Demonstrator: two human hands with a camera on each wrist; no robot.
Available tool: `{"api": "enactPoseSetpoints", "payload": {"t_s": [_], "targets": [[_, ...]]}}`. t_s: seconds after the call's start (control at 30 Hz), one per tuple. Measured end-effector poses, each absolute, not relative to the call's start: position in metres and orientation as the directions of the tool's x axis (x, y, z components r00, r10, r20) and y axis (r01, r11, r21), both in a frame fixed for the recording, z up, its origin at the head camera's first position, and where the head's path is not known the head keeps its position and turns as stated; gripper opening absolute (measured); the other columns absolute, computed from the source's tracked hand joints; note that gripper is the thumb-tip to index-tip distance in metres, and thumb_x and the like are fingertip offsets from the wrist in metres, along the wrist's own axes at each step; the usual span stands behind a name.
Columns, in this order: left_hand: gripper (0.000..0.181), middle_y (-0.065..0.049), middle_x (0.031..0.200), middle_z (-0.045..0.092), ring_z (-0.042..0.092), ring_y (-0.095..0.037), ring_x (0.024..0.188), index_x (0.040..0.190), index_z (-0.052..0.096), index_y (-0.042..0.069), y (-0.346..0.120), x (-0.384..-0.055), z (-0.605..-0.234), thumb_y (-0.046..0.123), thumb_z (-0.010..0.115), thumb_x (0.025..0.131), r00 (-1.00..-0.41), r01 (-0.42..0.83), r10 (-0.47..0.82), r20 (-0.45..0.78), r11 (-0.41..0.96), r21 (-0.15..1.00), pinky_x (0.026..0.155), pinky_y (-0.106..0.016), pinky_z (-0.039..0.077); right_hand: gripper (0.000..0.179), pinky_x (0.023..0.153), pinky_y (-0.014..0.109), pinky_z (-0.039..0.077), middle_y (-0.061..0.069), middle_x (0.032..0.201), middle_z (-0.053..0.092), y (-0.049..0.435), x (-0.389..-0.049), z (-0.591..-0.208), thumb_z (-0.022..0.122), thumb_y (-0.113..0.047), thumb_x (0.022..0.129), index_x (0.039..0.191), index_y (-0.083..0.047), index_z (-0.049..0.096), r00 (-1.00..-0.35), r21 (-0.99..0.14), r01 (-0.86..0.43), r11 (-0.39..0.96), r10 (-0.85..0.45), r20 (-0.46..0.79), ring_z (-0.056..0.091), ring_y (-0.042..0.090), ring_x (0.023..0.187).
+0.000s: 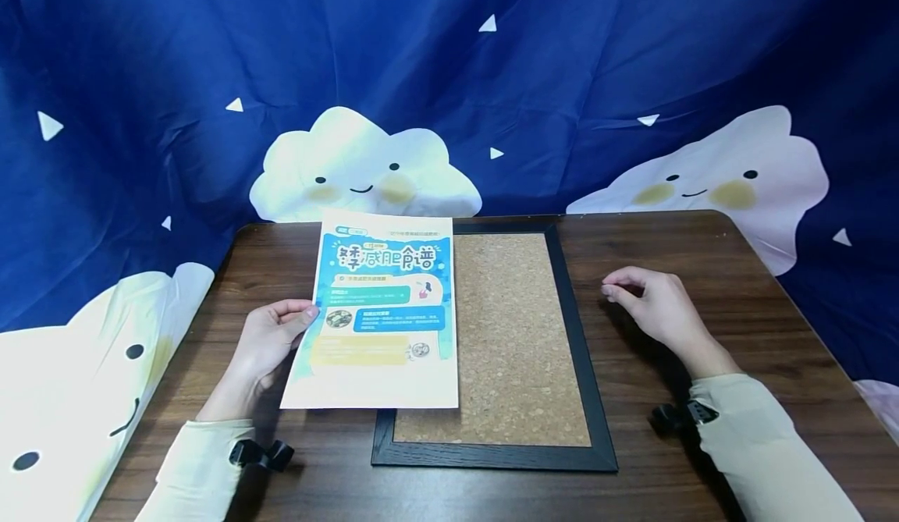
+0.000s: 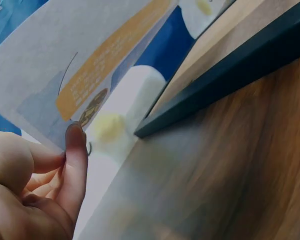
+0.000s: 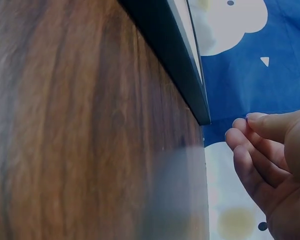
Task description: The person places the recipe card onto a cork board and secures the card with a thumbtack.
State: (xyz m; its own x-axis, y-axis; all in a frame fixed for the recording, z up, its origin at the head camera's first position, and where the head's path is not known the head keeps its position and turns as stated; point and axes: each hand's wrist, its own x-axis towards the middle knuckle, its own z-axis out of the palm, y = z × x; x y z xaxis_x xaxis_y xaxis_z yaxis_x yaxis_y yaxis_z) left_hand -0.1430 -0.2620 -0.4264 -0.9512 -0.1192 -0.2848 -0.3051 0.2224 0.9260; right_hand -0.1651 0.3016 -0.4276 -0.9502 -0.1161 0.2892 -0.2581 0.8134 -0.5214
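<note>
In the head view my left hand [image 1: 270, 342] pinches the left edge of a printed sheet of paper [image 1: 382, 381] between thumb and fingers. The sheet has blue, green and yellow blocks and large Chinese lettering. It is raised over the left part of a black-framed cork board [image 1: 520, 335], hiding that side. The left wrist view shows the thumb and fingers of the left hand [image 2: 55, 175] at the paper's [image 2: 30, 65] corner. My right hand [image 1: 656, 307] is to the right of the board, thumb and forefinger together. A tiny purple speck [image 3: 247, 118] shows between those fingertips; I cannot tell its kind.
The board lies on a brown wood-grain table [image 1: 702, 257]. Behind the table hangs a blue cloth [image 1: 548, 77] with smiling clouds and white triangles. Black wrist devices [image 1: 260, 455] sit at both cuffs.
</note>
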Motion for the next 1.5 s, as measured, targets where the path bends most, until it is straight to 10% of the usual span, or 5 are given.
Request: {"api": "enactPoseSetpoints", "payload": {"t_s": [1.5], "targets": [[0.025, -0.016, 0.098, 0.082, 0.079, -0.012, 0.078, 0.122, 0.067, -0.014, -0.157, -0.156, -0.441, 0.001, 0.069, 0.103, -0.956, -0.251, 0.133, -0.262, 0.097, 0.963, 0.073, -0.027, 0.067, 0.008, 0.073, 0.017, 0.054, 0.009, 0.096, 0.082, 0.231, -0.187, -0.427, 0.076, -0.007, 0.101, 0.106, -0.005, 0.081, -0.938, -0.627, -0.341, 0.700, -0.208, 0.277, 0.072, 0.020, 0.084]]}}
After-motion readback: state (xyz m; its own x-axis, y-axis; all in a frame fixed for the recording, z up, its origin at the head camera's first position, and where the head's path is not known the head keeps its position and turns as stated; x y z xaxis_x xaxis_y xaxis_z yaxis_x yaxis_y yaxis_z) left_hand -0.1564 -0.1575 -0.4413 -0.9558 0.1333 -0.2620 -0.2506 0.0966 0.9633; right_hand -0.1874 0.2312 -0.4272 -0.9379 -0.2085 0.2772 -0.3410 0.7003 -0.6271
